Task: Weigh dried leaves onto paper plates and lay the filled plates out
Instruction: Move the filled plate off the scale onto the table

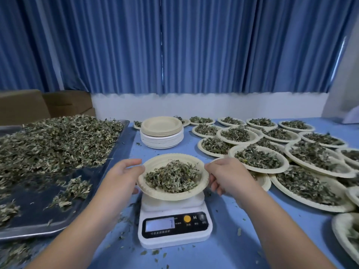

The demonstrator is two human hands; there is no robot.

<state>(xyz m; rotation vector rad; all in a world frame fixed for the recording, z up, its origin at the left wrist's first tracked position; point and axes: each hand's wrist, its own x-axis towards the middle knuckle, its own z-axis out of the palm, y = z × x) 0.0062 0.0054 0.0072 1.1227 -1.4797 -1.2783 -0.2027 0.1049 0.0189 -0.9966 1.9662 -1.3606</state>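
Note:
A cream paper plate [155, 162] heaped with dried leaves [172, 176] is over the platform of a white digital scale [174, 235] at the table's middle; whether it rests on the platform or is just above it I cannot tell. My left hand [121, 174] grips the plate's left rim, thumb on top. My right hand [226, 174] grips its right rim the same way. The scale's display is lit but unreadable.
A metal tray [29, 228] piled with loose dried leaves [52, 140] lies at the left. A stack of empty plates [162, 136] stands behind the scale. Several filled plates [258, 159] cover the blue table [233, 239] at the right. Cardboard boxes [38, 105] and blue curtains lie behind.

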